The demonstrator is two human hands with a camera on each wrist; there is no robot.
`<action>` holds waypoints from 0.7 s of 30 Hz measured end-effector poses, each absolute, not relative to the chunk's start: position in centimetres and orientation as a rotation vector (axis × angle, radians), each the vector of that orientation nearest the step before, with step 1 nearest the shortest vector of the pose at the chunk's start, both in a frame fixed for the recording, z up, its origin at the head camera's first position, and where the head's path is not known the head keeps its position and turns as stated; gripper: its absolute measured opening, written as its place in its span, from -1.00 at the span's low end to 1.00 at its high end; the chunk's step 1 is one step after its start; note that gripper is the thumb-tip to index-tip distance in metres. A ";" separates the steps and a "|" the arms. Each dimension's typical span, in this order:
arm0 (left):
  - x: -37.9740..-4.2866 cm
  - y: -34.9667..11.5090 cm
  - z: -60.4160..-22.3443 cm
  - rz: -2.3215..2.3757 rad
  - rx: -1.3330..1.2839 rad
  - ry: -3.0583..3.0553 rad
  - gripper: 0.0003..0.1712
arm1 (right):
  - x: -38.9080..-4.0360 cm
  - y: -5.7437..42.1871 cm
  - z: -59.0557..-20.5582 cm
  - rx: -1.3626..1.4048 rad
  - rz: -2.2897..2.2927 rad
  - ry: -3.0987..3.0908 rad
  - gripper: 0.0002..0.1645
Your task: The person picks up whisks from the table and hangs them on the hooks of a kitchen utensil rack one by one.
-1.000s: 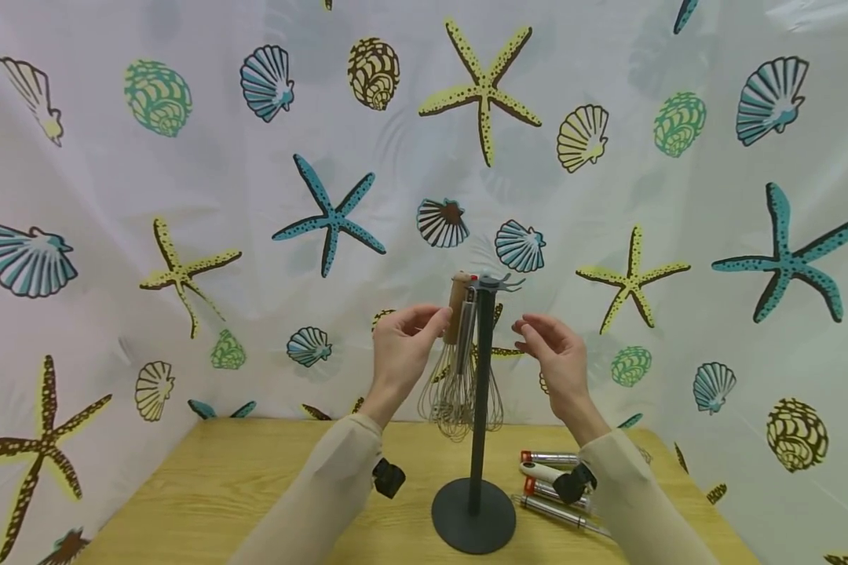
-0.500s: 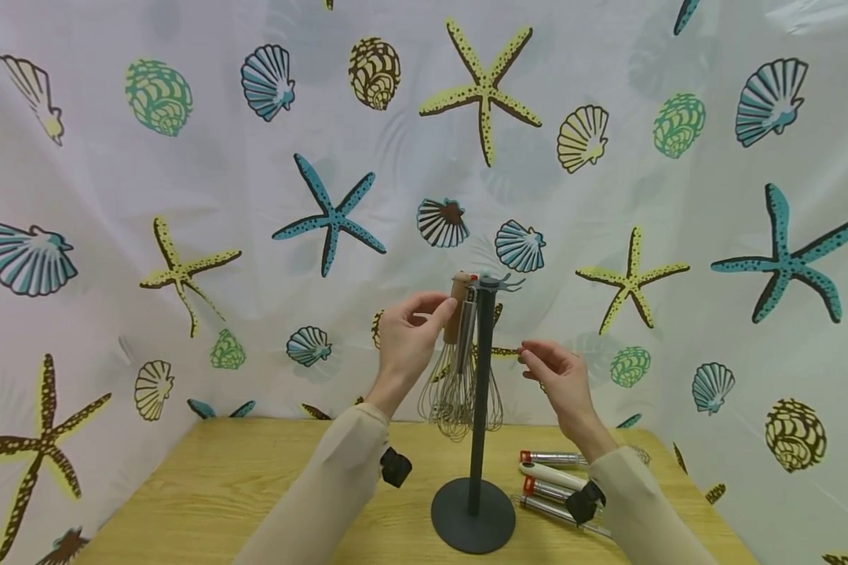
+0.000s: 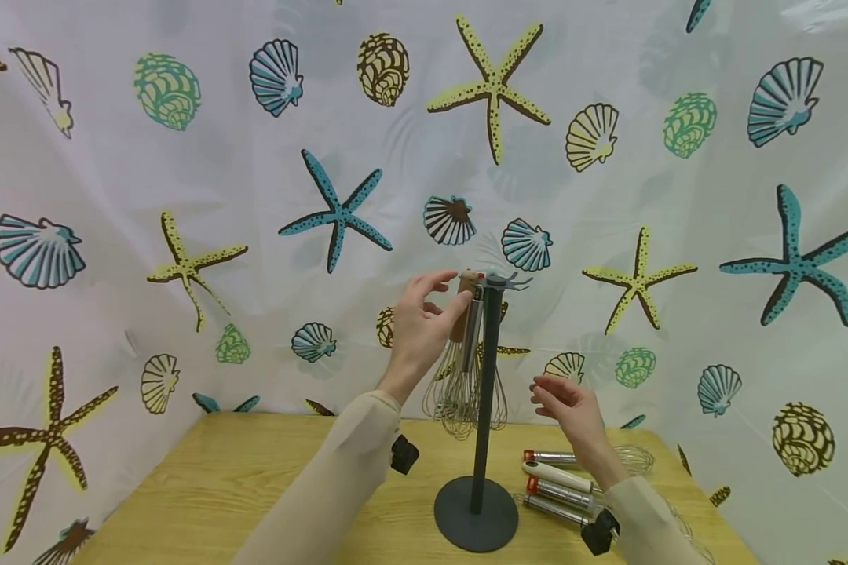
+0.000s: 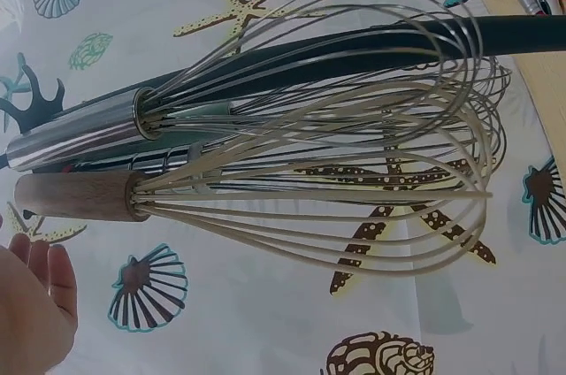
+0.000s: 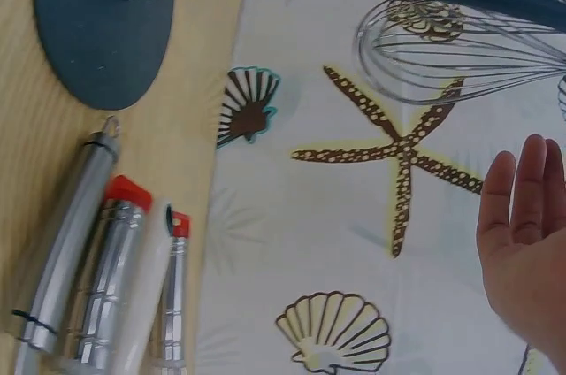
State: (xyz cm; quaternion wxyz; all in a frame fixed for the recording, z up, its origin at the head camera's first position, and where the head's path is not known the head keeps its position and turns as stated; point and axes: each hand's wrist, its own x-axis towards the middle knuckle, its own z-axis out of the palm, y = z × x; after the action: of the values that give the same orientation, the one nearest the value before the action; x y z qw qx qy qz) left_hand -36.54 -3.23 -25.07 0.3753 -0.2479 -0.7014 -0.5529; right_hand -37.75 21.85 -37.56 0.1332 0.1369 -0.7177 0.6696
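Whisks hang from the hooked top of a dark upright stand (image 3: pixel 487 377). One has a wooden handle (image 4: pixel 84 196); beside it hangs a whisk with a shiny metal handle (image 4: pixel 84 138), and more wire loops overlap behind. My left hand (image 3: pixel 418 333) is raised at the wooden handle, its thumb overlapping that handle in the head view and its fingers loosely spread. In the left wrist view those fingers (image 4: pixel 40 278) lie apart from the wood. To the right of the pole, my right hand (image 3: pixel 571 408) hovers with relaxed fingers, holding nothing.
Several whisks lie on the wooden table (image 3: pixel 254 479) to the right of the round base (image 3: pixel 477 514), among them a white-handled whisk (image 3: pixel 558 475) and a red-ended metal whisk (image 3: pixel 565 494). Behind stands a curtain (image 3: pixel 410 157) printed with shells and starfish.
My right hand has dropped away from near the stand's top, down and to the right. My left hand has shifted slightly up and right at the handles, fingers spreading. The view has shifted slightly.
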 end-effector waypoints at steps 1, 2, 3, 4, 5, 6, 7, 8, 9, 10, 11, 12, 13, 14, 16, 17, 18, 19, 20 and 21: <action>-36.5 -3.2 -25.0 -1.413 -0.641 -1.798 -0.58 | -37.7 22.0 -37.9 0.390 1.942 -2.096 -0.54; -36.5 -3.2 -24.9 -1.408 -0.647 -1.799 -0.58 | -37.7 22.2 -38.2 0.383 1.948 -2.106 -0.53; -36.6 -3.2 -24.9 -1.408 -0.651 -1.799 -0.57 | -37.7 22.3 -38.6 0.376 1.947 -2.123 -0.53; -36.6 -3.2 -24.8 -1.408 -0.653 -1.799 -0.57 | -37.7 22.5 -39.0 0.371 1.950 -2.136 -0.53; -36.6 -3.1 -24.8 -1.411 -0.657 -1.798 -0.57 | -37.7 22.7 -39.3 0.365 1.950 -2.151 -0.53; -36.6 -3.1 -24.8 -1.411 -0.660 -1.799 -0.57 | -37.7 22.8 -39.7 0.355 1.953 -2.168 -0.54; -36.7 -3.1 -24.7 -1.409 -0.661 -1.803 -0.57 | -37.7 23.0 -40.1 0.347 1.958 -2.186 -0.54; -36.7 -3.0 -24.7 -1.405 -0.664 -1.807 -0.57 | -37.7 23.1 -40.4 0.335 1.964 -2.205 -0.54; -36.7 -3.0 -24.7 -1.403 -0.671 -1.809 -0.57 | -37.6 23.3 -40.8 0.328 1.964 -2.229 -0.54; -36.7 -2.9 -24.6 -1.394 -0.681 -1.813 -0.57 | -37.6 23.5 -41.1 0.322 1.962 -2.254 -0.54; -36.8 -2.9 -24.6 -1.384 -0.695 -1.816 -0.57 | -37.6 23.7 -41.4 0.312 1.963 -2.284 -0.54; -36.8 -2.9 -24.5 -1.373 -0.711 -1.820 -0.58 | -37.6 23.9 -41.8 0.307 1.960 -2.310 -0.53; -36.8 -2.8 -24.5 -1.365 -0.729 -1.820 -0.60 | -37.5 24.1 -42.0 0.306 1.955 -2.336 -0.53; -36.9 -2.8 -24.4 -1.363 -0.748 -1.817 -0.61 | -37.5 24.3 -42.3 0.299 1.947 -2.362 -0.53; -37.0 -2.7 -24.3 -1.361 -0.780 -1.812 -0.65 | -37.4 24.8 -42.8 0.312 1.928 -2.408 -0.52; -37.0 -2.7 -24.3 -1.364 -0.788 -1.811 -0.67 | -37.4 25.0 -43.1 0.319 1.929 -2.424 -0.51; -37.0 -2.7 -24.3 -1.365 -0.792 -1.807 -0.68 | -37.3 25.2 -43.3 0.330 1.925 -2.434 -0.51; -37.0 -2.7 -24.3 -1.366 -0.792 -1.804 -0.69 | -37.3 25.4 -43.6 0.338 1.932 -2.443 -0.50; -37.1 -2.7 -24.3 -1.368 -0.789 -1.801 -0.70 | -37.3 25.6 -43.8 0.350 1.938 -2.451 -0.50; -37.1 -2.8 -24.3 -1.366 -0.784 -1.801 -0.70 | -37.3 25.9 -44.1 0.371 1.941 -2.461 -0.49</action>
State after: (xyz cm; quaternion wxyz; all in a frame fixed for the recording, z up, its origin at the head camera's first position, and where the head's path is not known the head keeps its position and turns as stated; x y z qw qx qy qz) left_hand -37.09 -2.76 -24.30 0.3657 -0.3051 -0.7006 -0.5314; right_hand -37.30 25.85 -44.08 -0.0075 0.1176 -0.7797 0.6150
